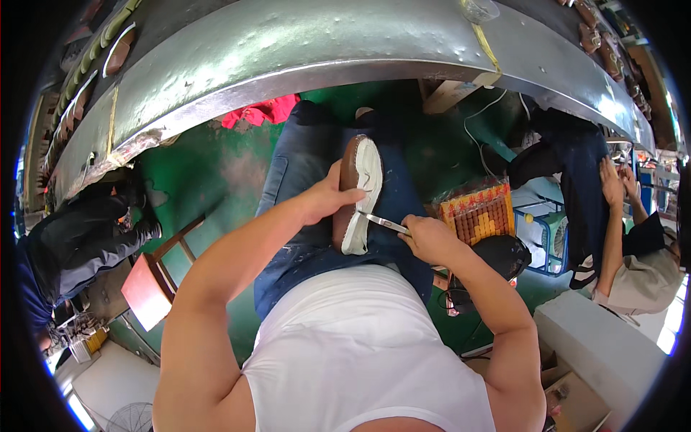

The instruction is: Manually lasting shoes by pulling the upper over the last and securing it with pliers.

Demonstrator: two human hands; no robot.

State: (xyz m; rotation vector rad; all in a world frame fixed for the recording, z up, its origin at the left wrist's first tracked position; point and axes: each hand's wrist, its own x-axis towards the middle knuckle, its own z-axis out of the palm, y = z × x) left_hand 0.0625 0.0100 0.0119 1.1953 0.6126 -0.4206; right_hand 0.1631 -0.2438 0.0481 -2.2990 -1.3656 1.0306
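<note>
A brown shoe upper with a whitish, wrinkled underside [369, 169] lies lengthwise over my thighs, its underside turned up and to the right. My left hand [327, 196] grips it at the left edge, with the thumb pressed across the white face. In my right hand [430, 239], closed fingers hold a slim silver metal tool [385, 223]. The tool's narrow tip touches the white face near its right edge, just below my left thumb. Whether that tip is a blade or jaws is too small to tell.
A metal-topped bench [288, 47] curves across the far side, with brown shoes [120, 52] along it. Red cloth [259, 111] lies beneath. A wooden stool [149, 291] stands left, a beaded mat [479, 216] and black bag [500, 258] right. Other people sit on both sides.
</note>
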